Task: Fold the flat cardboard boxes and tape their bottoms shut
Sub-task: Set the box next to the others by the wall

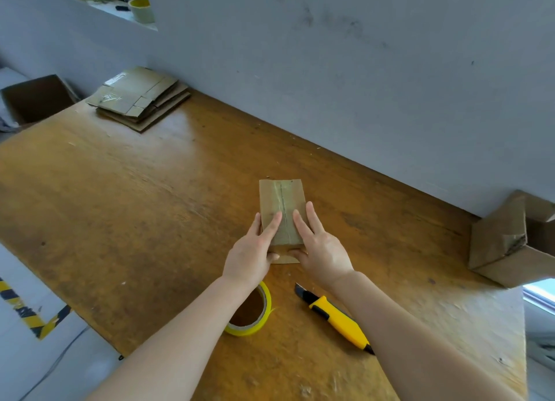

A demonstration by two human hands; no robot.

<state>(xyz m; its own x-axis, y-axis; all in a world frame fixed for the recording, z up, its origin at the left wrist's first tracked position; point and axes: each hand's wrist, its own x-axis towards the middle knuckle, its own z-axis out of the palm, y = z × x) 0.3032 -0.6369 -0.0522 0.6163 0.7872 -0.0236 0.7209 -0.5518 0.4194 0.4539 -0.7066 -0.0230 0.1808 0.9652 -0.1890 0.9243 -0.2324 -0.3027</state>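
— On the wooden table [135, 205], a little right of centre, a small cardboard box [282, 199] is seen lying with its taped seam turned up.
— How is it held?
— It is pressed on both sides of the seam. The left hand [250, 255] is laid on the left half and the right hand [322, 250] on the right half. Fingers [273, 223] are stretched straight along the top, and thumbs are set against the near end. Nothing is clasped: both hands are flat and pressing, not curled round the box.
— Tape on it?
— One strip is noted running lengthwise over the seam.
— Tools?
— A yellow tape roll [264, 313] is found lying flat just near of the left wrist, partly hidden by the forearm. A yellow utility knife [336, 319] is laid to its right, between the forearms, dark tip pointing far-left, rear end covered by the right forearm. Both are apart from the box.
— Other cardboard?
— A stack of flat boxes [138, 99] is recorded at the far left corner, against the grey wall [330, 70]. An open box [36, 97] is seen past the table's left edge. A folded box [507, 244] is propped at the right edge by the wall. More tape rolls [141, 9] are noted on a ledge, far left.
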